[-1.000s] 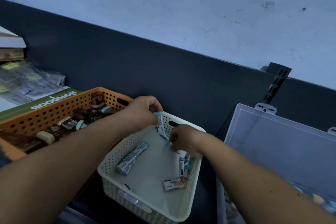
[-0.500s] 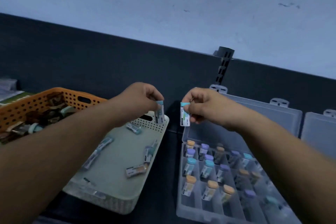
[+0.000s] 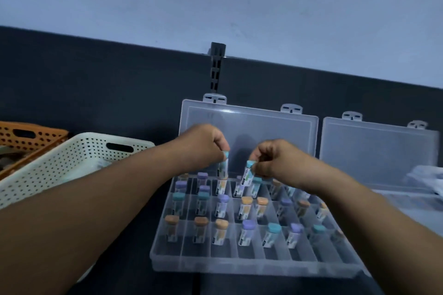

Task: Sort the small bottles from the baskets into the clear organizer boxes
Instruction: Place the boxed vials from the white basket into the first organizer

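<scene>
Two small teal-capped bottles are held over the far rows of the clear organizer box (image 3: 239, 268). The left bottle (image 3: 223, 166) is upright and the right bottle (image 3: 247, 174) is tilted; whether either foot touches the box cannot be told. The left hand (image 3: 203, 146) has its grip clamped on the left bottle's cap end. The right hand (image 3: 271, 160) pinches the right bottle at its cap. In the compartments below stand bottles with purple, teal and orange caps. The box's lid (image 3: 263, 127) stands open at the far side. A second clear box (image 3: 378, 151) sits just to the right, lid up. To the left lie a white basket (image 3: 60, 170) and, beyond it, an orange basket (image 3: 28, 136), on the dark tabletop (image 3: 134, 282).
</scene>
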The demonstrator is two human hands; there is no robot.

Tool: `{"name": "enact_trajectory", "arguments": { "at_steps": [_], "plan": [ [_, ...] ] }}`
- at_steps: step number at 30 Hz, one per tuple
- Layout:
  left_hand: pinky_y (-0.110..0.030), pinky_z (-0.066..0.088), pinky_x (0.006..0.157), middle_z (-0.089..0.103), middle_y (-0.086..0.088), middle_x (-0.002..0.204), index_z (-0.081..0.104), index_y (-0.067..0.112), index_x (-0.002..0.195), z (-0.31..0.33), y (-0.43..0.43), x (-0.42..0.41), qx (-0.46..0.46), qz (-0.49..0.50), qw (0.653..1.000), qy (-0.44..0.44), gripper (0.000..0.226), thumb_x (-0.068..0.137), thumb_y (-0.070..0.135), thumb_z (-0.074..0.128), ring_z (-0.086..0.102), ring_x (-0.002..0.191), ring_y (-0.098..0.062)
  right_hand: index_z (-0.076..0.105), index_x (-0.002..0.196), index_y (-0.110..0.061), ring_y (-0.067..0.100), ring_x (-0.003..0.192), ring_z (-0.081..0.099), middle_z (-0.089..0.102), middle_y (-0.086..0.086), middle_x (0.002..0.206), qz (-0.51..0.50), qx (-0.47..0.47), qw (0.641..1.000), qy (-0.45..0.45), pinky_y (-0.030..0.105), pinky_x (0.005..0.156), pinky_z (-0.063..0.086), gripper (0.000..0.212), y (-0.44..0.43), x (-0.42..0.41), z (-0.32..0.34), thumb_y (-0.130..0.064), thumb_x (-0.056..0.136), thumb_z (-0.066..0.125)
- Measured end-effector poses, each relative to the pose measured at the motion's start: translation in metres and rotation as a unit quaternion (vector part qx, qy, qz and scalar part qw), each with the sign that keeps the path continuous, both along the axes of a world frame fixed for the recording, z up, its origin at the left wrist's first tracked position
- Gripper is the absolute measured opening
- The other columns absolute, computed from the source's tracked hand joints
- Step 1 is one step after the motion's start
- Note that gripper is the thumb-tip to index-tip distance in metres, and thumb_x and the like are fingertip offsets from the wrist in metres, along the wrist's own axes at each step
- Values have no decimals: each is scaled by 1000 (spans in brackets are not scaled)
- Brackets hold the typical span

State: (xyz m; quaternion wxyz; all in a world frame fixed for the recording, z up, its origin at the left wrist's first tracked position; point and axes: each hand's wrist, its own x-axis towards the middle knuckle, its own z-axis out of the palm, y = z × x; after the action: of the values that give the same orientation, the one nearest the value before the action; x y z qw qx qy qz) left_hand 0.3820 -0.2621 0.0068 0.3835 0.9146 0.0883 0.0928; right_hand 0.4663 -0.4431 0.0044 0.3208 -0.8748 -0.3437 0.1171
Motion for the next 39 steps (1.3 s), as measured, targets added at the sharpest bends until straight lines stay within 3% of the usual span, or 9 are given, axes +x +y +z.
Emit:
{"name": "enact_trajectory", "arguments": {
  "at_steps": [3,7,13,20,23,29,32,39],
  "plan": [
    [-30,54,73,69,1,82,71,18,83,-9,-4,5,33,6,999,15,5,82,13,69,66,79,-18,69,89,-12,17,78,64,70,5,86,9,-20,1000,-10,32,77,54,3,0,0,-10,-12,86,68],
    [-33,57,79,70,3,89,70,19,85,-16,-4,8,47,8,998,31,7,84,13,68,68,83,-17,68,88,-13,12,75,60,68,1,84,23,-36,999,-24,31,76,53,3,7,4,-21,-15,87,69],
    [-21,49,71,69,3,97,71,17,97,-26,-7,11,78,-8,995,64,13,86,12,67,63,84,-9,66,78,-20,15,75,63,67,-4,78,26,-62,998,-22,34,75,55,9,11,13,-34,-16,85,71],
    [-20,51,71,72,2,100,74,15,101,-37,-13,16,112,-32,989,92,18,86,9,65,64,81,-8,62,68,-29,4,67,59,63,-12,73,34,-94,995,-14,17,61,48,25,9,14,-42,-13,85,71],
    [-23,52,80,71,3,103,73,16,103,-42,-14,18,121,-35,987,97,20,85,10,67,64,89,-9,62,71,-29,5,67,59,62,-13,72,34,-100,994,-15,18,63,49,23,9,14,-44,-11,84,71],
    [-27,52,83,71,3,103,73,17,102,-46,-15,18,121,-45,983,127,25,78,11,75,64,92,-10,71,87,-21,11,80,64,66,-10,80,41,-106,994,4,24,75,54,12,10,12,-45,-10,83,72],
    [-27,52,84,71,3,104,73,16,102,-46,-14,17,114,-46,984,127,26,77,10,76,64,94,-11,71,85,-23,9,81,64,65,-14,78,37,-107,994,6,25,80,55,14,10,13,-43,-9,82,72],
    [-22,49,76,71,2,102,73,17,105,-43,-10,18,109,-41,988,104,26,80,10,71,63,89,-10,70,86,-22,14,75,64,69,-3,82,14,-99,995,1,25,68,54,9,13,14,-30,-13,84,71]
  ]
}}
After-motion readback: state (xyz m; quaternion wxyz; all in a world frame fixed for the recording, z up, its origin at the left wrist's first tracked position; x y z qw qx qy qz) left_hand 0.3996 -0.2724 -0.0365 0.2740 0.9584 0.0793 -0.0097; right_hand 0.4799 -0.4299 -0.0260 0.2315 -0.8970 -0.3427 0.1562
